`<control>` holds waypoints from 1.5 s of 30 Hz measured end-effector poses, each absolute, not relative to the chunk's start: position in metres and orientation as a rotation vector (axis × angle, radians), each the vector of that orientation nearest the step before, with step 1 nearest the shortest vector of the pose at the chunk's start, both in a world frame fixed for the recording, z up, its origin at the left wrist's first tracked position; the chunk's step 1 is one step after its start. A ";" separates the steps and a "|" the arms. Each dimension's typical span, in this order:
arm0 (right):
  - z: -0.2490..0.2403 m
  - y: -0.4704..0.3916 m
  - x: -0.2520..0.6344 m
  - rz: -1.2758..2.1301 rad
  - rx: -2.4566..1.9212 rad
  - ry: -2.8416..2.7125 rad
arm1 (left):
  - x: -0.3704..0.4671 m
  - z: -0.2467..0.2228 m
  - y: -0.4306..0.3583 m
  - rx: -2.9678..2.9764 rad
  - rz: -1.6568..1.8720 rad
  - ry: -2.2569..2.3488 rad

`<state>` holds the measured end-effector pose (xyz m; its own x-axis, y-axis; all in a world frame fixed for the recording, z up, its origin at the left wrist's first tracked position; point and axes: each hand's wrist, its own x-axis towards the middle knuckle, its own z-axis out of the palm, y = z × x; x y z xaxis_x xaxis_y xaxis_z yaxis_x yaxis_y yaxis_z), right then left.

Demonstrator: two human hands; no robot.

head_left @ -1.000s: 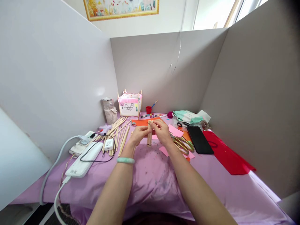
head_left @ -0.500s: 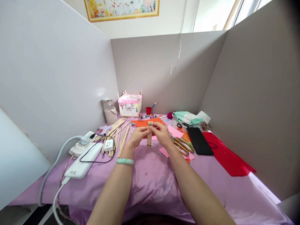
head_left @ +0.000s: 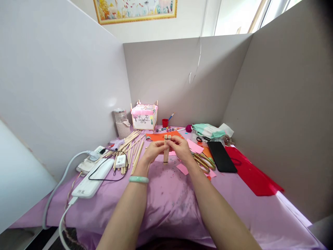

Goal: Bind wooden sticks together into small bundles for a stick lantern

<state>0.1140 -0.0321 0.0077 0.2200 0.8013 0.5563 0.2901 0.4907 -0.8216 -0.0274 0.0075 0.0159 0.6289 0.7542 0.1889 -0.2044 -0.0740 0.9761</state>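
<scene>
Between my hands stands an upright bundle of short wooden sticks [head_left: 165,158], with dark bands around it near the top and the bottom. My left hand [head_left: 155,151] pinches the bundle from the left side. From the right, my right hand [head_left: 180,147] has its fingertips closed on the upper part. At the top, the sticks are parted by a narrow gap. A pale green bangle [head_left: 138,179] circles my left wrist. Behind the hands lies an orange sheet [head_left: 156,136], partly covered by them.
Loose wooden sticks [head_left: 137,156] lie to the left, near a white power bank [head_left: 93,178] with cables. On the right are gold-handled scissors [head_left: 203,162], pink paper [head_left: 195,146], a black phone [head_left: 222,157] and red felt-like sheet [head_left: 253,173]. A decorated box [head_left: 143,118] stands behind.
The sticks' top ends have spread apart, leaving a gap where they stood close together. Both hands stay in nearly the same place.
</scene>
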 end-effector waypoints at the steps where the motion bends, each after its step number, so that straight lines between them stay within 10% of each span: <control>1: 0.008 -0.032 0.114 0.469 -1.056 -1.348 | -0.027 0.017 0.006 1.452 0.857 0.492; 45: 0.018 -0.052 0.085 -0.002 -0.956 -1.282 | -0.022 0.013 -0.008 0.741 0.451 0.064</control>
<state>0.0847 -0.0518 0.0177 0.3389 0.4920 0.8020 0.4940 0.6324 -0.5967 -0.0220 -0.0080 0.0134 0.9025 0.4188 0.1003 -0.3741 0.6469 0.6645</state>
